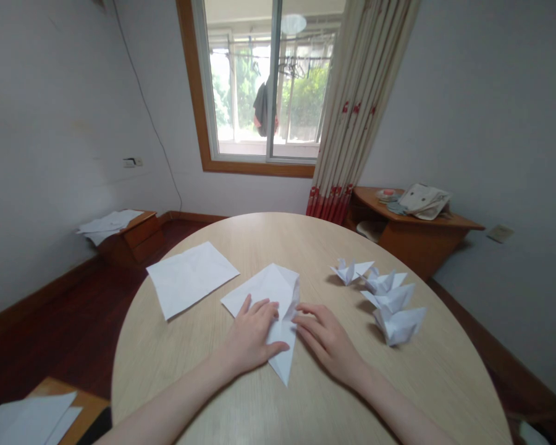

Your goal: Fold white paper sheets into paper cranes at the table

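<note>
A white paper sheet (pixel 269 290), folded into a pointed shape, lies in the middle of the round wooden table (pixel 306 395). My left hand (pixel 252 334) rests flat on its near half, fingers stretched out. My right hand (pixel 327 337) lies flat beside it, fingertips touching the paper's right edge along the fold. Neither hand grips anything.
A flat white sheet (pixel 189 277) lies to the left on the table. Several folded paper figures (pixel 389 296) stand in a row at the right. More paper (pixel 23 420) sits at the lower left on a wooden surface. Low wooden furniture stands by both walls.
</note>
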Available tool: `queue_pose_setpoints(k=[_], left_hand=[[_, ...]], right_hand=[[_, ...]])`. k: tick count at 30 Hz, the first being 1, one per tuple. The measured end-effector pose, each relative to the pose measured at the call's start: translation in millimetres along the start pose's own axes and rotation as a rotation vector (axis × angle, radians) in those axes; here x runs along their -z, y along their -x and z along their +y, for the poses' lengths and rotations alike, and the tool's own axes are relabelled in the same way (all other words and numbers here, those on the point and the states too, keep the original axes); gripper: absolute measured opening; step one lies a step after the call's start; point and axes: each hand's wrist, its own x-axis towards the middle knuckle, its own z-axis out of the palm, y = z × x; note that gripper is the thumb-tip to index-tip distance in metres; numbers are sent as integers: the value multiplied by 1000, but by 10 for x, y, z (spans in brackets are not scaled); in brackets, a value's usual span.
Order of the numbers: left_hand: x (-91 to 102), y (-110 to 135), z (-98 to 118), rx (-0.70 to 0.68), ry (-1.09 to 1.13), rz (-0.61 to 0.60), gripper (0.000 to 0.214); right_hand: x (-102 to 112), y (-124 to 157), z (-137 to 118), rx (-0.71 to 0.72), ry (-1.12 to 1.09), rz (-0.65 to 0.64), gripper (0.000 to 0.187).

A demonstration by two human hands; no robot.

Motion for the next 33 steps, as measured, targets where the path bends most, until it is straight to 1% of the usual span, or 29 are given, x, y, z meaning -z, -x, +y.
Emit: queue_pose_setpoints(k=[2,4,7,10,13,16,22,27,29,33], left_hand=[[4,2,2,7,-10,3,49],[0,5,-5,-8,-19,-7,47],[-10,9,-18,-50,-16,-20,45],[-8,13,-21,-107,38,-32,43],[17,17,-10,-156,116,-72,34],[45,25,4,-174,185,-103,26],[45,42,9,-143,255,-143,23],[83,36,30,-193,241,-174,27],[115,29,49,-221,227,-196,35],[153,28,86,-255,215,-208,63]], right_hand=[[1,1,15,46,63,24,23],[9,-1,19,89,127,20,28],[17,-1,21,155,219,-19,39],[6,1,37,196,292,-71,47],[-8,-5,68,213,302,-77,43],[1,-14,113,221,245,-62,36],[82,-9,258,206,69,-113,20],[83,18,352,127,-30,-175,17],[60,32,365,77,-82,-209,18],[37,53,356,-31,-134,-247,23]])
